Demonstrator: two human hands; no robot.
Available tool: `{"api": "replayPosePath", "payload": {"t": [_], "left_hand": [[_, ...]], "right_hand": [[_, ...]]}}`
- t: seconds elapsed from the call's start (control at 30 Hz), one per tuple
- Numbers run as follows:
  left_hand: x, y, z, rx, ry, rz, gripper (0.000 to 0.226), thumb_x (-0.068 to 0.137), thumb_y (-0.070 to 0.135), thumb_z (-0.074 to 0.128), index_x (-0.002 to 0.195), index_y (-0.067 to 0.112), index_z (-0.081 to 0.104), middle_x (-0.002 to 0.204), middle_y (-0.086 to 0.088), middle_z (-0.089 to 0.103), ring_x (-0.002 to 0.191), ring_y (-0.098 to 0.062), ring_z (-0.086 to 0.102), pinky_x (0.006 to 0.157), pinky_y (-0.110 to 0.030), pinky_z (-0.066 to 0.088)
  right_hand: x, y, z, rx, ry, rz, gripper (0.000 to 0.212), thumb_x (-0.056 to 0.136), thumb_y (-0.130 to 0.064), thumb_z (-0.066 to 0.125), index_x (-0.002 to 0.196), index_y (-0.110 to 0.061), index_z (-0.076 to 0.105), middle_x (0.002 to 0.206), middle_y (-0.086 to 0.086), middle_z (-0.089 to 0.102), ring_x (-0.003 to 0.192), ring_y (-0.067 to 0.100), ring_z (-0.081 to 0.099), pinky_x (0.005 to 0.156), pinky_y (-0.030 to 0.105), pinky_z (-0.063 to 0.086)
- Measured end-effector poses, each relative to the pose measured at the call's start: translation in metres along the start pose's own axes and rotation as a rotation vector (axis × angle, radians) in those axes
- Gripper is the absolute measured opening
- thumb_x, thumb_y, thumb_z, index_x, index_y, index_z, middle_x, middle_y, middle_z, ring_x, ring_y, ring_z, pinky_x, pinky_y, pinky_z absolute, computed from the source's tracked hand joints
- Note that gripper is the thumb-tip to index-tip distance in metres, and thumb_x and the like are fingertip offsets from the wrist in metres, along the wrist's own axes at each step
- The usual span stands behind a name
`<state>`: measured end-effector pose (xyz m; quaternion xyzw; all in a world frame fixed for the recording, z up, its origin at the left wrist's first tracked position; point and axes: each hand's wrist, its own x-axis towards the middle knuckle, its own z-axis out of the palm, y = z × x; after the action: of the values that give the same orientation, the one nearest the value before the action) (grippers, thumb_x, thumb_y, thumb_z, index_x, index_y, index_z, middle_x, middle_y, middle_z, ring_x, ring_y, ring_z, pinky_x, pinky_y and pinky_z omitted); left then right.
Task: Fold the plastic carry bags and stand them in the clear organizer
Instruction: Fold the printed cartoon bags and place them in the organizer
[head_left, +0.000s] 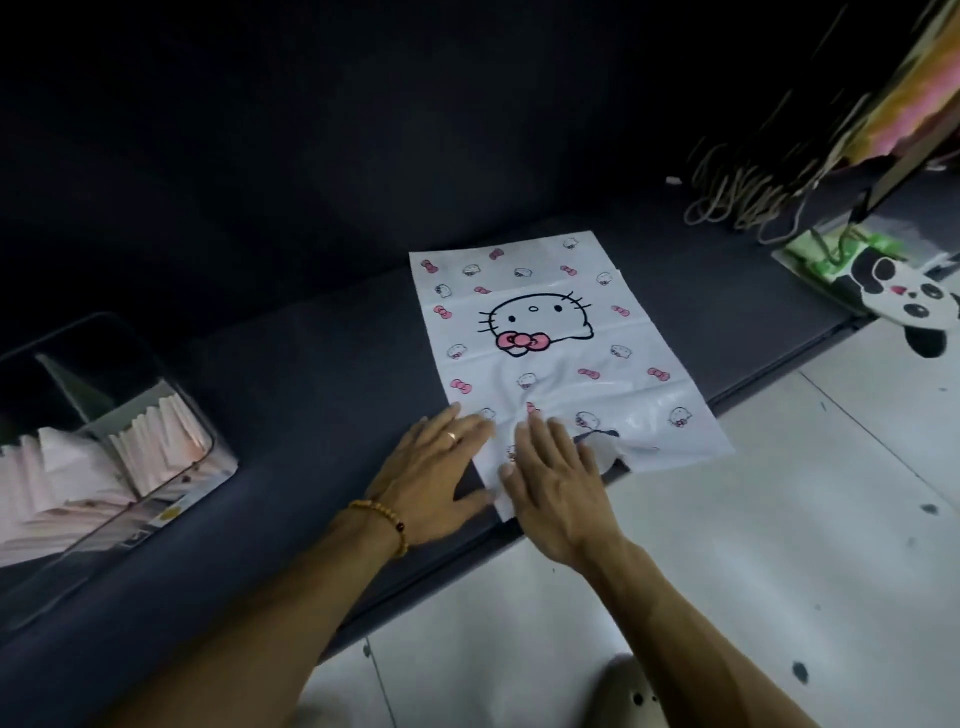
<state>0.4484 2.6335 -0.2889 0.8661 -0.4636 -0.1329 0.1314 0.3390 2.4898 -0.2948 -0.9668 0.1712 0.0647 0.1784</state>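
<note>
A white plastic carry bag (550, 332) printed with a cat face and pink bows lies flat on the dark mat, its handle end nearest me. My left hand (441, 473) rests flat on the bag's near left corner, fingers spread, a ring and a bead bracelet on it. My right hand (556, 478) presses flat on the bag's near edge beside the left, partly covering the handle cut-out. A clear organizer (156, 467) stands at the left, with several folded pink-white bags upright in its compartments.
The dark mat (311, 395) ends at an edge near my wrists, with pale tiled floor (779, 519) below. At the far right lie a panda-print bag (904, 301), green packets and a bundle of cord handles (737, 202).
</note>
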Motion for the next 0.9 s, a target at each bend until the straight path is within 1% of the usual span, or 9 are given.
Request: {"api": "replayPosePath", "payload": {"t": [0.07, 0.17, 0.3, 0.47, 0.57, 0.63, 0.67, 0.73, 0.9], "left_hand": [[-0.003, -0.008, 0.008, 0.085, -0.044, 0.025, 0.073, 0.089, 0.063, 0.040, 0.151, 0.030, 0.016, 0.159, 0.012, 0.008, 0.146, -0.011, -0.001, 0.118, -0.037, 0.000], [-0.002, -0.006, 0.016, 0.078, 0.143, 0.020, 0.054, 0.089, 0.055, 0.050, 0.137, 0.031, 0.046, 0.145, 0.007, 0.040, 0.137, -0.016, 0.027, 0.112, -0.033, 0.016], [0.008, 0.013, 0.017, 0.028, 0.278, -0.067, 0.021, 0.094, 0.033, 0.053, 0.107, 0.024, 0.066, 0.114, 0.004, 0.057, 0.110, -0.019, 0.044, 0.084, -0.028, 0.027], [0.006, -0.005, -0.007, -0.184, 0.208, -0.138, 0.023, 0.097, 0.020, 0.044, 0.074, 0.023, 0.051, 0.083, 0.006, 0.056, 0.086, -0.018, 0.049, 0.068, -0.032, 0.037], [-0.018, -0.038, -0.032, -0.464, 0.089, -0.178, 0.030, 0.097, 0.027, 0.049, 0.067, 0.026, 0.049, 0.059, 0.011, 0.048, 0.058, -0.004, 0.043, 0.053, -0.020, 0.032], [-0.040, -0.058, -0.046, -0.586, 0.040, -0.198, 0.026, 0.096, 0.027, 0.053, 0.071, 0.024, 0.058, 0.063, 0.013, 0.053, 0.060, 0.001, 0.045, 0.058, -0.018, 0.035], [-0.051, -0.066, -0.050, -0.619, 0.050, -0.221, 0.024, 0.095, 0.024, 0.055, 0.073, 0.021, 0.062, 0.066, 0.013, 0.057, 0.063, 0.002, 0.048, 0.061, -0.019, 0.037], [-0.071, -0.080, -0.056, -0.635, 0.142, -0.279, 0.025, 0.093, 0.016, 0.058, 0.069, 0.020, 0.063, 0.064, 0.014, 0.058, 0.061, 0.005, 0.048, 0.058, -0.016, 0.036], [-0.102, -0.100, -0.052, -0.694, 0.329, -0.459, 0.024, 0.093, 0.012, 0.055, 0.070, 0.010, 0.061, 0.061, 0.008, 0.053, 0.055, -0.001, 0.044, 0.056, -0.019, 0.035]], "right_hand": [[-0.003, -0.008, -0.005, 0.085, 0.045, -0.103, 0.049, 0.101, -0.039, 0.029, 0.142, -0.012, 0.037, 0.155, 0.006, 0.028, 0.144, 0.024, 0.019, 0.114, 0.041, 0.021], [-0.006, -0.003, -0.016, 0.172, 0.153, -0.110, 0.047, 0.095, -0.038, 0.048, 0.134, -0.014, 0.049, 0.143, 0.003, 0.047, 0.133, 0.021, 0.038, 0.107, 0.040, 0.033], [-0.016, 0.020, -0.033, 0.124, 0.260, -0.004, 0.071, 0.083, -0.059, 0.051, 0.139, -0.016, 0.045, 0.144, 0.001, 0.046, 0.136, 0.021, 0.035, 0.110, 0.041, 0.027], [-0.021, 0.050, -0.050, -0.098, 0.046, 0.024, 0.099, 0.073, -0.069, 0.060, 0.150, -0.027, 0.017, 0.154, -0.002, 0.031, 0.144, 0.019, 0.022, 0.117, 0.051, 0.004], [-0.017, 0.051, -0.053, -0.118, 0.125, 0.097, 0.065, 0.084, -0.041, 0.065, 0.142, -0.027, 0.037, 0.129, -0.003, 0.060, 0.124, 0.022, 0.050, 0.114, 0.047, 0.020], [-0.013, 0.044, -0.060, 0.104, 0.127, 0.102, 0.019, 0.084, -0.025, 0.065, 0.103, -0.027, 0.067, 0.095, -0.004, 0.071, 0.086, 0.021, 0.064, 0.083, 0.028, 0.049], [-0.011, 0.038, -0.065, 0.229, 0.053, 0.115, 0.010, 0.083, -0.020, 0.066, 0.080, -0.029, 0.068, 0.080, -0.005, 0.069, 0.071, 0.019, 0.060, 0.062, 0.020, 0.047], [-0.007, 0.029, -0.072, 0.394, -0.084, 0.148, 0.021, 0.081, -0.017, 0.067, 0.062, -0.025, 0.066, 0.069, -0.003, 0.063, 0.065, 0.017, 0.055, 0.053, 0.020, 0.043], [-0.001, 0.009, -0.087, 0.942, -0.152, 0.223, 0.018, 0.088, -0.027, 0.062, 0.077, -0.019, 0.075, 0.080, 0.006, 0.071, 0.068, 0.020, 0.066, 0.062, 0.032, 0.052]]}}
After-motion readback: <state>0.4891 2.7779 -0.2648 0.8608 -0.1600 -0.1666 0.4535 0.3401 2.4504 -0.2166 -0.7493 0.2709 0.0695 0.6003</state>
